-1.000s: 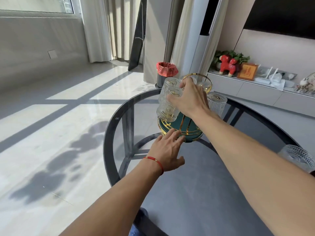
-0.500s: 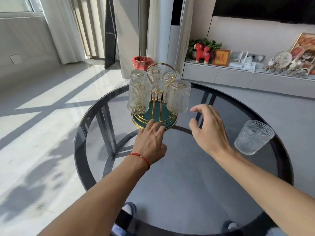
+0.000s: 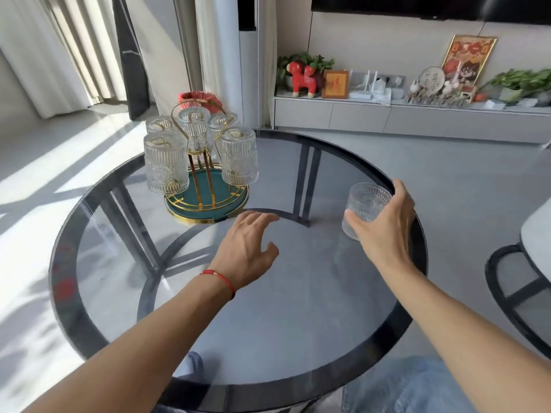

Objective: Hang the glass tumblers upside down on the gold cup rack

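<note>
The gold cup rack (image 3: 196,174) with a round green base stands at the far left of the round glass table (image 3: 238,293). Several ribbed glass tumblers hang upside down on it, the nearest two at front left (image 3: 165,166) and front right (image 3: 239,158). One more tumbler (image 3: 365,205) stands upright near the table's right edge. My right hand (image 3: 384,225) is wrapped around that tumbler, fingers curled on both sides. My left hand (image 3: 246,248), with a red string at the wrist, hovers over the table just in front of the rack base, fingers spread and holding nothing.
The table has a dark rim and dark legs seen through the glass. A second table edge (image 3: 533,234) sits at the far right. A low white cabinet (image 3: 387,117) with ornaments lines the back wall. A red-lined bin (image 3: 196,98) stands behind the rack.
My right hand left the rack, swung right across the table and closed around the upright tumbler. My left hand slid back off the rack base. The view turned right.
</note>
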A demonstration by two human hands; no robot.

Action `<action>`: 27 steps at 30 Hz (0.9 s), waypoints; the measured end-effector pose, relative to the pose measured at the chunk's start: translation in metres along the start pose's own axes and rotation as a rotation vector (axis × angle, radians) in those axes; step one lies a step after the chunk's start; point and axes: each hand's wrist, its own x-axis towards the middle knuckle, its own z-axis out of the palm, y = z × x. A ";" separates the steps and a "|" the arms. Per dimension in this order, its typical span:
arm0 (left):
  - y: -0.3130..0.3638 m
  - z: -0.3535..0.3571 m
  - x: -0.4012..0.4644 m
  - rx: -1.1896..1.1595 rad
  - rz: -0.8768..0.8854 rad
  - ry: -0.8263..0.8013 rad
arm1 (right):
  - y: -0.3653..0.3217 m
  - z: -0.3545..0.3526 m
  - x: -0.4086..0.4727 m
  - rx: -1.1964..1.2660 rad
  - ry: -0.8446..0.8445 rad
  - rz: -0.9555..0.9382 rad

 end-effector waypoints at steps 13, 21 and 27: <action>0.046 -0.010 0.009 -0.767 -0.309 -0.134 | -0.024 0.004 -0.018 0.274 -0.536 -0.179; 0.035 -0.031 0.007 -1.185 -0.538 0.091 | -0.054 0.013 -0.028 0.632 -0.774 0.072; 0.017 -0.044 0.005 -1.185 -0.569 -0.014 | -0.061 0.025 -0.033 0.978 -0.832 0.255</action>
